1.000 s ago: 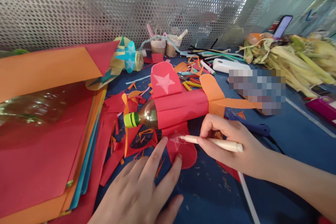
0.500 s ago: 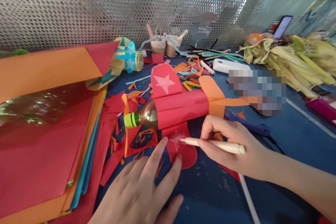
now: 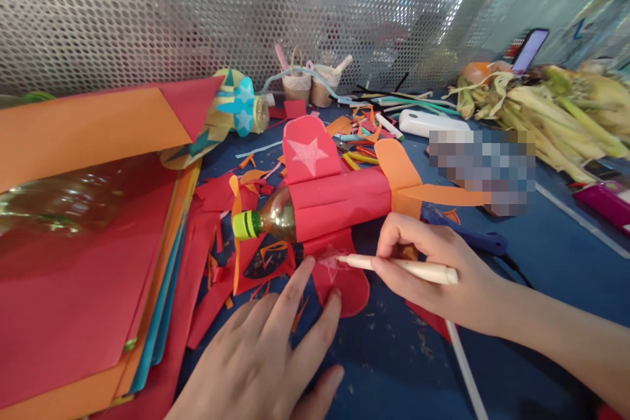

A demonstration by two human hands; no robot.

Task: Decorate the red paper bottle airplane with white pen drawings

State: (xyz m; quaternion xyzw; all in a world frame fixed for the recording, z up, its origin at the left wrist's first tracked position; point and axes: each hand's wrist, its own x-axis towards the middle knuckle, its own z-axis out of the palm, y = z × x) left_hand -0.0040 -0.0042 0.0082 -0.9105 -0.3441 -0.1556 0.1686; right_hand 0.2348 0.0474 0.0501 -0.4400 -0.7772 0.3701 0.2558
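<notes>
A plastic bottle with a green cap lies on the blue table, wrapped in red paper like a plane, with an orange tail. Its far red wing bears a pale star. My left hand lies flat, two fingertips pressing the near red wing down. My right hand holds a white pen whose tip touches a pale star on that near wing.
A stack of red, orange and blue paper sheets fills the left. Paper scraps litter the middle. A second decorated bottle, two small cups, a white case and corn husks stand behind. A perforated metal screen closes the back.
The pen tip shifts slightly over the star on the near wing; my right hand moves a little with it. My left hand stays put.
</notes>
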